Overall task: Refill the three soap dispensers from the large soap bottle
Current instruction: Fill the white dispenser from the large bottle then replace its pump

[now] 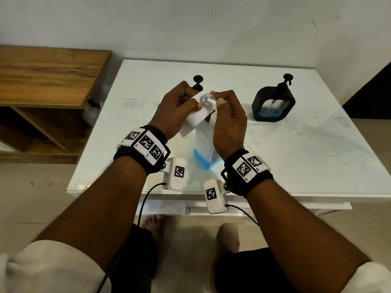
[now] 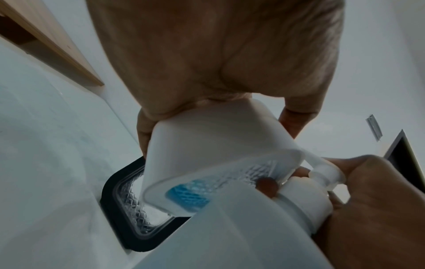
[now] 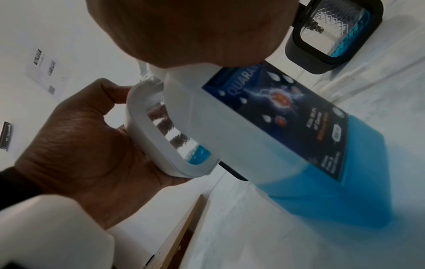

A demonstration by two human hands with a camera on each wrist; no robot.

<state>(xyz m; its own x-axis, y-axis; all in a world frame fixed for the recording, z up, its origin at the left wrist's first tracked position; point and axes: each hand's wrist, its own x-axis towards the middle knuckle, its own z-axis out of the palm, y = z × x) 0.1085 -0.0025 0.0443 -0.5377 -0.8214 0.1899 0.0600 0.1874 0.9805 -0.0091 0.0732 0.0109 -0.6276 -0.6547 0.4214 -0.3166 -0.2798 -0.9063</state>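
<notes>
- Large soap bottle (image 1: 206,149), frame centre, stands on the surface (image 1: 296,155); right hand (image 1: 229,121) is curled round its pump top.
- White dispenser (image 1: 195,115) is gripped tilted at the spout by left hand (image 1: 175,106).
- Step judged: filling the white dispenser; steady pumping needed next.
- Black dispensers: right (image 1: 273,103), behind the hands (image 1: 197,82).

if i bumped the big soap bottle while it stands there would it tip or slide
The big bottle probably resists tipping: its blue soap sits only in the bottom part, keeping the weight low, and its base looks broad and flat. It may slide instead, since the table looks smooth and glossy. The right hand on its pump top likely steadies it for now.
</notes>
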